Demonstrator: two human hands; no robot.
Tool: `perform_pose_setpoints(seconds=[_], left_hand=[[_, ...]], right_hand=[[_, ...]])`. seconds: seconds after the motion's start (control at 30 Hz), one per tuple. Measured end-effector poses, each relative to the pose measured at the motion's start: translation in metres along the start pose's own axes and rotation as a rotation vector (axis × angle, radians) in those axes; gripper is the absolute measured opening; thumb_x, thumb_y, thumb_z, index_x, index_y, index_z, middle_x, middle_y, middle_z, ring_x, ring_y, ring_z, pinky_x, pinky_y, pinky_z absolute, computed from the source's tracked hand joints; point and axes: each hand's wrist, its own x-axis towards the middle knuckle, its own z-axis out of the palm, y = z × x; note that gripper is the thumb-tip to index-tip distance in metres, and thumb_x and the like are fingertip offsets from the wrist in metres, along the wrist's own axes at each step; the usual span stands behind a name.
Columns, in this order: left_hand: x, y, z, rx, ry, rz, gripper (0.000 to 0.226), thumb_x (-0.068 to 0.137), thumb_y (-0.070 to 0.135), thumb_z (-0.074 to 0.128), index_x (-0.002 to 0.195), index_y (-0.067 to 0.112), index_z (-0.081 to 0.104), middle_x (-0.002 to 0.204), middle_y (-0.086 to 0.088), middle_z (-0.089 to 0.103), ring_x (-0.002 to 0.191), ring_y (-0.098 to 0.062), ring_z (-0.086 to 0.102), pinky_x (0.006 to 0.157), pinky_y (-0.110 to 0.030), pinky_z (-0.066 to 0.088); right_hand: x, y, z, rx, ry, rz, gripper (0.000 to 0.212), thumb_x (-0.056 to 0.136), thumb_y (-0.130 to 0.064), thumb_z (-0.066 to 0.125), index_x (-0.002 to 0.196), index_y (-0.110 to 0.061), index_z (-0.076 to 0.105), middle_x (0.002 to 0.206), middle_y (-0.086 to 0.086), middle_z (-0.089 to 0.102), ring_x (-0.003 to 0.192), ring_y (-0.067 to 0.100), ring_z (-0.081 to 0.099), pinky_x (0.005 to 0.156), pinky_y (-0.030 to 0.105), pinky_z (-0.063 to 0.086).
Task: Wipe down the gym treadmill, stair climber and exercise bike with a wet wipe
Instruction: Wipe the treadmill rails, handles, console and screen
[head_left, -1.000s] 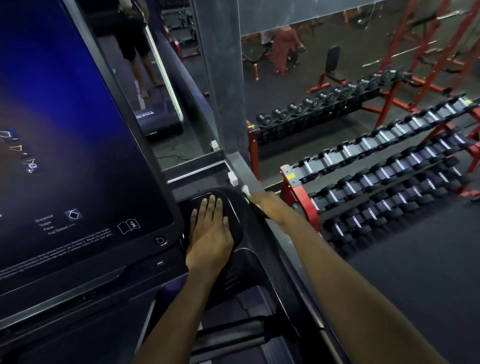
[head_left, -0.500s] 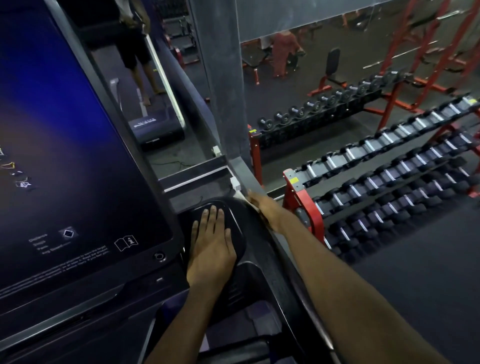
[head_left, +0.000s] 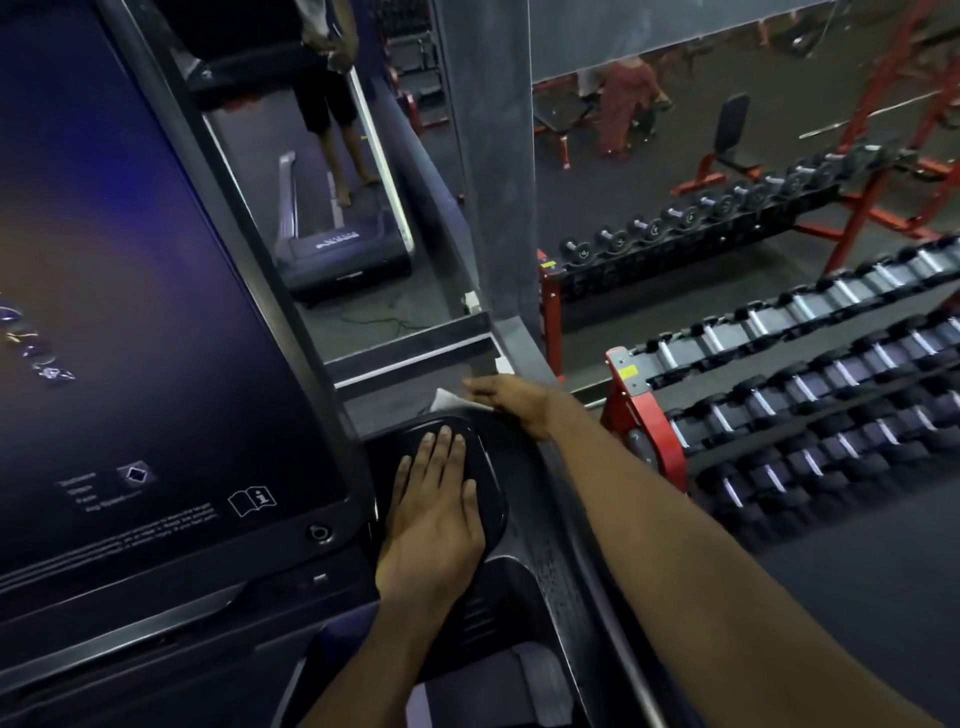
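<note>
Right of the treadmill screen (head_left: 156, 312), the left hand (head_left: 434, 525) lies flat, fingers straight, on a black pad (head_left: 485, 462), the right hand (head_left: 511, 402) presses a white wipe (head_left: 447, 400) with outstretched fingers at the pad's far edge, and dumbbell racks (head_left: 779, 415) stand farther right.

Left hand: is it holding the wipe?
No, the left hand lies flat on the black pad with straight fingers; the white wipe sits under the right hand.
</note>
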Motion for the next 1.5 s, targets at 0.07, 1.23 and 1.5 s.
perform_pose_setpoints(seconds=[0.07, 1.23, 1.5], left_hand=[[0.001, 0.001, -0.001, 0.01, -0.009, 0.003, 0.055, 0.107, 0.032, 0.025, 0.161, 0.02, 0.022, 0.169, 0.006, 0.012, 0.155, -0.005, 0.001, 0.127, -0.031, -0.003], [-0.004, -0.002, 0.001, 0.042, -0.074, 0.025, 0.06, 0.108, 0.042, 0.019, 0.161, 0.014, 0.018, 0.17, -0.002, 0.011, 0.156, -0.013, 0.002, 0.128, -0.038, -0.001], [-0.003, -0.004, 0.003, 0.037, -0.057, 0.018, 0.061, 0.107, 0.044, 0.018, 0.161, 0.015, 0.019, 0.17, -0.001, 0.012, 0.156, -0.012, 0.003, 0.128, -0.038, 0.0]], right_hand=[[-0.022, 0.023, -0.008, 0.138, 0.08, -0.058, 0.039, 0.106, -0.043, 0.046, 0.112, -0.013, 0.071, 0.107, 0.006, 0.076, 0.091, 0.018, 0.071, 0.087, 0.032, 0.058], [-0.218, 0.187, 0.07, 0.172, 0.696, 0.075, 0.084, 0.08, -0.086, 0.049, 0.136, -0.025, 0.061, 0.137, 0.009, 0.061, 0.126, 0.027, 0.057, 0.114, 0.045, 0.041], [-0.249, 0.197, 0.086, 0.025, 0.676, 0.136, 0.098, 0.08, -0.094, 0.021, 0.154, -0.032, 0.039, 0.162, 0.002, 0.034, 0.149, 0.023, 0.031, 0.122, 0.045, 0.022]])
